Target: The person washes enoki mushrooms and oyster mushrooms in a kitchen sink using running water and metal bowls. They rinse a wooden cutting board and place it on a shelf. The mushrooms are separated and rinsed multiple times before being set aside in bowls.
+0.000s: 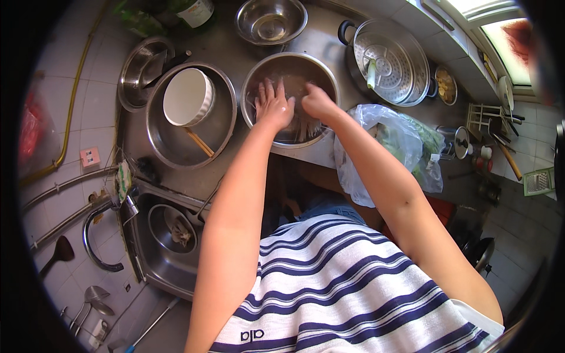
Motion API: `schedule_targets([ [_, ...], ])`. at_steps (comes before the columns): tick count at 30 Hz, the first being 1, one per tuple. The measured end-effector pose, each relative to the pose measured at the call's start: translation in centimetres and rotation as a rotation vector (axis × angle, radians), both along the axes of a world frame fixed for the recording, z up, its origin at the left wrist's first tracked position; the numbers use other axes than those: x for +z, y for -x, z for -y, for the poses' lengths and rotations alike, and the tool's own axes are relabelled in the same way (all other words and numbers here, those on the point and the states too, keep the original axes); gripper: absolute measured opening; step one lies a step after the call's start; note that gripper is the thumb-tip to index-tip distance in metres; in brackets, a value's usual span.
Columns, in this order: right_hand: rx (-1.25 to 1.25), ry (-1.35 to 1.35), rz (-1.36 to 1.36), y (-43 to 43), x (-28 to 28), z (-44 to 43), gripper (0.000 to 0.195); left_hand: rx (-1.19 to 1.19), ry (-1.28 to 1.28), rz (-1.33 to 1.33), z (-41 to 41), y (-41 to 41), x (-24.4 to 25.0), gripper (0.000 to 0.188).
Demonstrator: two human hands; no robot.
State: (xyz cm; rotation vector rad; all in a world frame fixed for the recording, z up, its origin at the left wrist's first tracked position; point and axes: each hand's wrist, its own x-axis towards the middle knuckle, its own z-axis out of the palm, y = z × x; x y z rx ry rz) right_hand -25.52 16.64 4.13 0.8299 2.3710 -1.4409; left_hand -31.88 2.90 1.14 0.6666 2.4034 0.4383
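Note:
Both hands are inside a large stainless steel bowl (289,144) holding cloudy liquid and pale strands (309,129), whose kind I cannot tell. My left hand (274,108) lies palm down at the bowl's left side, its fingers apart. At the right side, my right hand (318,102) has its fingers curled; whether anything is inside them is hidden. To the left stands a wide steel basin (226,141) with a white bowl (183,98) and wooden chopsticks (199,142). A smaller steel bowl (271,24) stands behind the large one.
A steamer pot (393,57) with a piece of scallion (371,74) stands back right, above a clear plastic bag (353,176) of greens. A knife (170,66) rests across a steel bowl (128,84) at left. Lower left are a sink (163,273) and a curved faucet (90,242).

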Motion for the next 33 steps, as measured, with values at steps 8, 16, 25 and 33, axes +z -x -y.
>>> schedule_targets([
  [8,-0.160,-0.059,-0.289,-2.6,4.6,-2.3,0.049,0.086,0.234,0.013,-3.0,-3.8,4.1,0.148],
  [16,-0.080,-0.320,-0.021,-1.9,3.6,-5.3,0.052,-0.102,0.382,-0.070,-2.6,-2.6,1.1,0.129],
  [25,0.023,-0.104,0.441,-0.9,-0.3,-8.4,0.044,-0.227,0.409,-0.121,-3.1,-1.9,1.0,0.118],
  [33,-0.023,-0.201,0.179,-2.7,0.9,-6.5,0.049,-0.186,0.207,-0.290,-2.2,-2.1,-2.0,0.113],
])
